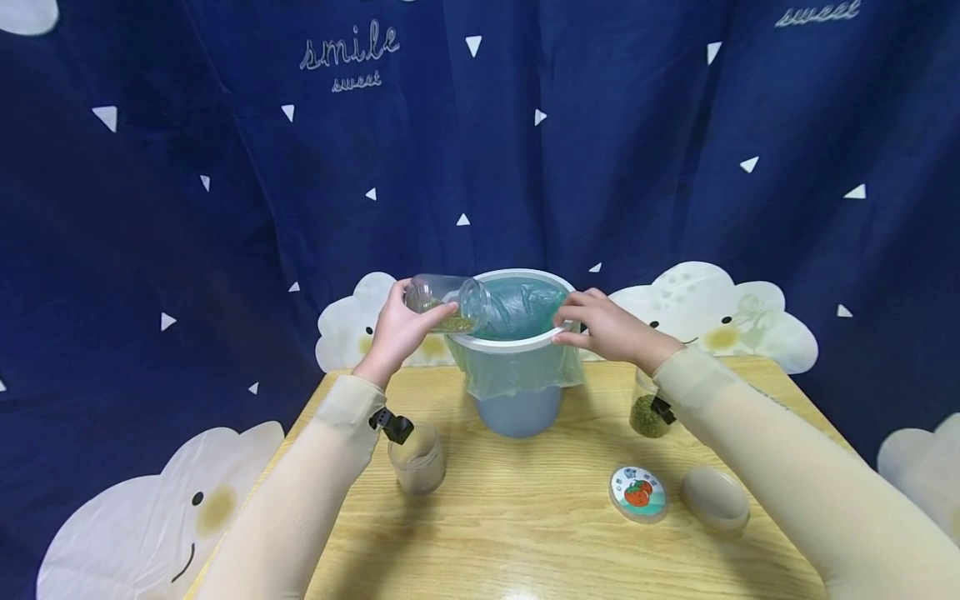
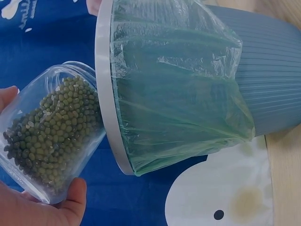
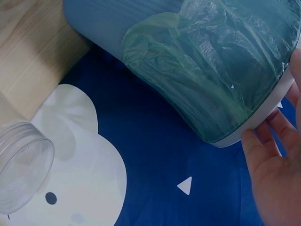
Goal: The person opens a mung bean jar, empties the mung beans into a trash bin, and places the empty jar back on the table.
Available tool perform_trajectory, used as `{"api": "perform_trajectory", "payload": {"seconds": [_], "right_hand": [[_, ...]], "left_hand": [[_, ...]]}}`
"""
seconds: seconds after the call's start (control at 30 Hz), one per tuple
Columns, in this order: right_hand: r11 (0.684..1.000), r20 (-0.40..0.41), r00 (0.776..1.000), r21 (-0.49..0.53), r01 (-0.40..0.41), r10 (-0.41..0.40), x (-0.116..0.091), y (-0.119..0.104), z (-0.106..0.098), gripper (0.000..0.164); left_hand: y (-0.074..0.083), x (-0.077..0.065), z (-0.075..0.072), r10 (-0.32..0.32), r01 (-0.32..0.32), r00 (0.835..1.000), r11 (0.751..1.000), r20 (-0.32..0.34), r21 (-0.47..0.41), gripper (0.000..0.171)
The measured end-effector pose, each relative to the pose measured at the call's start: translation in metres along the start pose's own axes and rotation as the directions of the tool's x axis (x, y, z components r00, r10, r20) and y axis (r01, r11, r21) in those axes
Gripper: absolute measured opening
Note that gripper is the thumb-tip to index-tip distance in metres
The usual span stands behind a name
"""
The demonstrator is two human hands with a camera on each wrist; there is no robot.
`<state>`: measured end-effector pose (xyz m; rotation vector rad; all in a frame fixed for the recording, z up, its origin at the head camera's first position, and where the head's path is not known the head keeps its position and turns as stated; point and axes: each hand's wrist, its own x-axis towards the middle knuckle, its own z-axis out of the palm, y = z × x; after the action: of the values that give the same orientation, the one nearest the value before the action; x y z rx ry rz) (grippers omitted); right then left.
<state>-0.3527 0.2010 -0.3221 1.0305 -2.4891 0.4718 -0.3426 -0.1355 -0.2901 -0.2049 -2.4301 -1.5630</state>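
My left hand (image 1: 396, 333) grips a clear plastic jar (image 1: 442, 293), tipped on its side with the mouth at the bin's left rim. Green mung beans (image 2: 56, 132) lie along the jar's lower side in the left wrist view. The bin (image 1: 519, 414) is blue-grey with a white rim (image 1: 517, 344). A thin green bag (image 1: 517, 372) lines it and folds down outside. My right hand (image 1: 611, 329) holds the rim on the right, fingers over the edge and thumb outside. What lies at the bin's bottom is hidden.
A clear jar (image 1: 420, 462) stands by the left forearm. Behind the right sleeve, another jar (image 1: 648, 417) holds green contents. A lid with a tomato picture (image 1: 637, 494) and a plain round lid (image 1: 715, 498) lie on the wooden table (image 1: 517, 533). A blue curtain (image 1: 480, 150) hangs behind.
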Motion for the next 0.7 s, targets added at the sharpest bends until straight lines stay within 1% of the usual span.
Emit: {"api": "perform_trajectory", "payload": {"seconds": [0.2,0.7], "right_hand": [[1.000,0.001,1.000,0.001,-0.005,0.005,-0.0002,0.0013,0.0010,0.020],[1.000,0.005,1.000,0.009,-0.015,0.015,-0.0003,0.0002,0.0009,0.020]], "left_hand": [[0.0012,0.0008,0.0002,0.005,-0.005,1.000,1.000,0.004,-0.004,0.085],[0.0022,0.0005,0.0026,-0.004,0.004,1.000,1.000,-0.001,0.001,0.088]]}}
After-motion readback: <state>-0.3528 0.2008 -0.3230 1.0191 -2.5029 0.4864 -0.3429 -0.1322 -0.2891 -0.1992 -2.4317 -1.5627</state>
